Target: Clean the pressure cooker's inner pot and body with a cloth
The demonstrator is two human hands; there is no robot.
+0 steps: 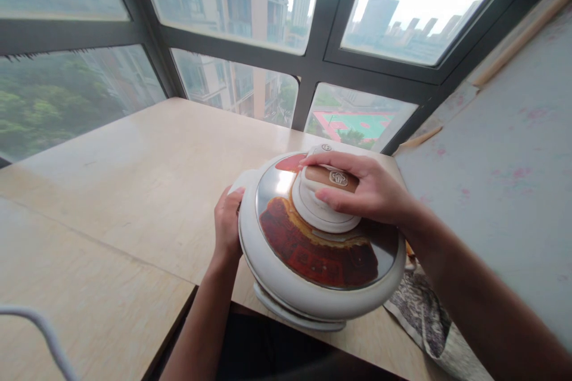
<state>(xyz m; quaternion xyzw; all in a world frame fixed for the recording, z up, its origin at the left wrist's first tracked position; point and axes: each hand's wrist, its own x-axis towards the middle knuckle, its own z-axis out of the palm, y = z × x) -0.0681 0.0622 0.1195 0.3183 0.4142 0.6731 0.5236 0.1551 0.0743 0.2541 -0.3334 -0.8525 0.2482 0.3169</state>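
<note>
A white lidded pot (286, 294) stands near the front edge of a pale stone-look ledge. Its round lid (313, 265) lies on top, with a shiny centre that shows dark red and silvery patches. My right hand (361, 187) grips the lid's white and brown handle (328, 175), thumb on the near side and fingers on the far side. At the pot's left, my left hand (229, 223) wraps round the white side handle (245, 180). Its fingers are partly hidden behind the pot.
Grey-framed windows (241, 53) border the ledge (134, 190) at the back and left. A wall with faint pink flowers (500, 178) rises at the right. A patterned cloth (420, 303) lies beside the pot. A white cable (42, 324) curves at the lower left.
</note>
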